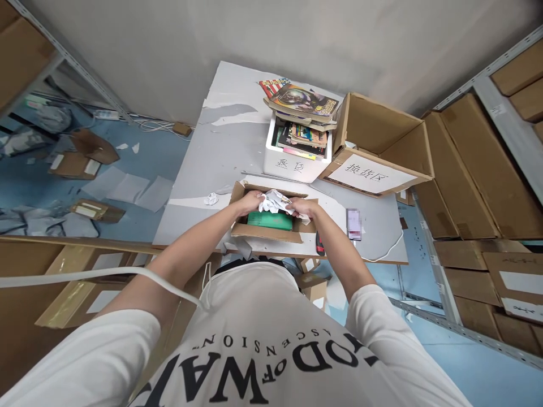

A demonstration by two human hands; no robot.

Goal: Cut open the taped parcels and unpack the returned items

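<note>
Crumpled white paper (274, 202) is stretched between my two hands, above an open cardboard box (269, 232). My left hand (251, 202) has its fingers closed on the paper's left end. At the other end, my right hand (300, 207) grips the paper in closed fingers. Inside the box, below the paper, lies a green item (270, 220) with a flat face; the paper hides its far part. A small crumpled paper ball (211, 199) rests left of the box. Close to my right wrist is a red and black tool (319, 244), partly hidden.
A white bin (292, 165) heaped with books (303, 103) stands behind the box, beside a large open carton (382, 164). A phone (353, 224) with a white cable lies on the table (229, 141) at right. Shelves of cartons (466, 169) flank the right side.
</note>
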